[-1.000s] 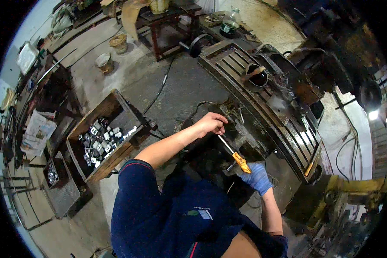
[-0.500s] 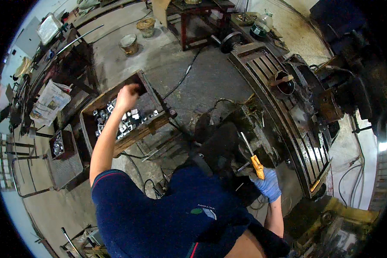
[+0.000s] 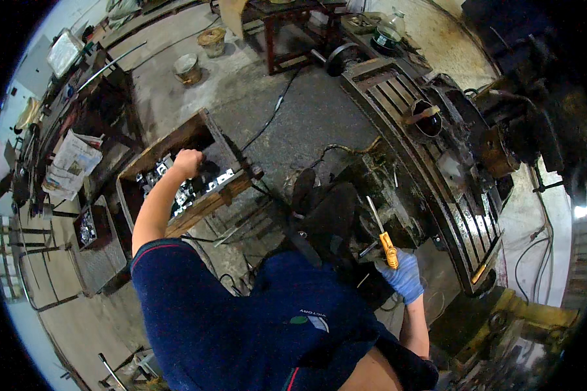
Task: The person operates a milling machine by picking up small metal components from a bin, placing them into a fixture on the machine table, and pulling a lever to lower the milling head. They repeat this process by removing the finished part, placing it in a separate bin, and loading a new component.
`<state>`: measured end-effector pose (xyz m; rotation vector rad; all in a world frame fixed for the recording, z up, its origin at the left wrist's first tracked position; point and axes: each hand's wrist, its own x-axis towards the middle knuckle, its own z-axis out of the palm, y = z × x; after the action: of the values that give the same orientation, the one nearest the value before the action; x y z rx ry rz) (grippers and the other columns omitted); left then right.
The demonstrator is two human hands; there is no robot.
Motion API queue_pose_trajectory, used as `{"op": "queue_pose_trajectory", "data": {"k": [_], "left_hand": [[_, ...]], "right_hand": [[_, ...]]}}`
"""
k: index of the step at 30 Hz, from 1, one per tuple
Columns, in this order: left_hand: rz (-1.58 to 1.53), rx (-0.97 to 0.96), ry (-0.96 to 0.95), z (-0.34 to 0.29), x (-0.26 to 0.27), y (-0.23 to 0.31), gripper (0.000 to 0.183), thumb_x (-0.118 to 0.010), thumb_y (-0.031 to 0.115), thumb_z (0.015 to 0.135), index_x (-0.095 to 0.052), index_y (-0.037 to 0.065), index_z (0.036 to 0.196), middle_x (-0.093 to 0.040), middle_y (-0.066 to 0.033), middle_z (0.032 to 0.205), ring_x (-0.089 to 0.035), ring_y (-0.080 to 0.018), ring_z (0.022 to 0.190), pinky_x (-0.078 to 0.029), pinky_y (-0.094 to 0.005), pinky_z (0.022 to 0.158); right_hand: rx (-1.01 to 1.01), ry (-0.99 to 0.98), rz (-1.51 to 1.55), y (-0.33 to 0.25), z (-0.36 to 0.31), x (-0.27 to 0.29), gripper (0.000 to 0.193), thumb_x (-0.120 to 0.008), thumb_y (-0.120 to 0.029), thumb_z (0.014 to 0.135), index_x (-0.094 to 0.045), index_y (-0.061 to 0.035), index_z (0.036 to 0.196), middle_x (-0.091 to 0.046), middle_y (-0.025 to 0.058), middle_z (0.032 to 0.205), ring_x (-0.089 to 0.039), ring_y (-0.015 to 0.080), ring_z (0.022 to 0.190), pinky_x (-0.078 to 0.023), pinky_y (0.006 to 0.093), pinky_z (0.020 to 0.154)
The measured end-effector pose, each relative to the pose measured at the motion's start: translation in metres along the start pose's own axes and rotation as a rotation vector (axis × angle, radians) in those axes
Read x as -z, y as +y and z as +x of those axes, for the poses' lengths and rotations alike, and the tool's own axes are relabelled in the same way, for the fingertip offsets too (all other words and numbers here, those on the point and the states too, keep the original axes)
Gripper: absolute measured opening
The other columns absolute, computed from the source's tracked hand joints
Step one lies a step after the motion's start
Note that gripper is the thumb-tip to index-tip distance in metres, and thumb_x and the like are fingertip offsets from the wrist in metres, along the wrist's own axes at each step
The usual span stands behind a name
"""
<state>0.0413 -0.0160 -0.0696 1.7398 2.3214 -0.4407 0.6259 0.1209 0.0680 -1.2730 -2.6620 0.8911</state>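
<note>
My bare left hand (image 3: 188,163) reaches down inside a wooden box (image 3: 239,186), over small block-like metal parts (image 3: 182,195) heaped in its nearer half. Its fingers look curled, and their tips are dark and partly hidden, so what they hold cannot be made out. At the right, well apart from the box, my right hand (image 3: 406,279) wears a blue glove. It is closed round the yellow handle of a screwdriver-like tool (image 3: 388,249), whose thin metal shaft points up and away from me.
To the right runs a long slotted machine table (image 3: 430,176) bearing a round tin (image 3: 426,120) with a brush-like handle. A second yellow-handled tool (image 3: 479,272) lies at its near end. A smaller parts tray (image 3: 101,225) stands left of the box. Two buckets (image 3: 188,69) stand farther off.
My left hand has come nearer and lower, from the box's far part to above the metal parts. The right hand keeps its hold on the tool. The whole view has shifted slightly.
</note>
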Motion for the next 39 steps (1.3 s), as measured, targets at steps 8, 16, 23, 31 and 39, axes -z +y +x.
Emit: {"op": "queue_pose_trajectory", "data": {"k": [8,16,23,31,39], "left_hand": [[-0.100,0.138,0.083,-0.003,-0.014,0.008,0.029,-0.068,0.022,0.060,-0.061,0.007,0.084,-0.063,-0.0150,0.080,-0.062,-0.0317,0.080,-0.049,-0.0428,0.071],[-1.443,0.561,0.468,-0.016,0.036,0.007,0.025,-0.057,0.014,0.076,-0.056,0.003,0.099,-0.061,-0.0113,0.081,-0.060,-0.0187,0.071,-0.050,-0.0322,0.064],[-2.224,0.014,0.402,-0.020,0.173,0.123,0.026,-0.052,0.017,0.081,-0.054,0.001,0.102,-0.056,-0.0077,0.079,-0.057,-0.0200,0.065,-0.051,-0.0396,0.069],[-2.031,-0.359,-0.342,0.056,0.200,0.291,0.031,-0.054,0.010,0.081,-0.051,-0.002,0.110,-0.055,-0.0050,0.069,-0.055,-0.0179,0.053,-0.052,-0.0392,0.060],[-1.168,-0.626,-0.109,0.090,0.241,0.412,0.031,-0.062,0.013,0.073,-0.059,-0.004,0.099,-0.059,-0.0103,0.073,-0.057,-0.0151,0.057,-0.050,-0.0332,0.055]], "right_hand": [[0.003,0.003,0.049,-0.006,0.002,0.003,0.035,-0.069,-0.033,0.070,-0.063,-0.0113,0.097,-0.064,0.0130,0.081,-0.061,0.0298,0.069,-0.049,0.0356,0.059],[0.004,0.008,0.064,0.003,0.000,-0.001,0.038,-0.070,-0.035,0.069,-0.062,-0.0137,0.099,-0.063,0.0140,0.082,-0.061,0.0310,0.070,-0.049,0.0360,0.060],[0.110,-0.024,-0.037,-0.031,0.018,0.012,0.040,-0.064,-0.046,0.071,-0.061,-0.0105,0.089,-0.062,0.0143,0.073,-0.060,0.0330,0.068,-0.048,0.0405,0.061],[-0.209,-0.162,-0.050,-0.027,0.033,0.044,0.056,-0.048,-0.061,0.075,-0.063,-0.0067,0.075,-0.061,0.0181,0.070,-0.060,0.0353,0.069,-0.047,0.0421,0.064],[-0.271,0.319,-0.027,0.050,-0.018,0.112,0.039,-0.058,-0.047,0.075,-0.064,-0.0102,0.083,-0.058,0.0182,0.063,-0.058,0.0331,0.058,-0.045,0.0382,0.053]]}}
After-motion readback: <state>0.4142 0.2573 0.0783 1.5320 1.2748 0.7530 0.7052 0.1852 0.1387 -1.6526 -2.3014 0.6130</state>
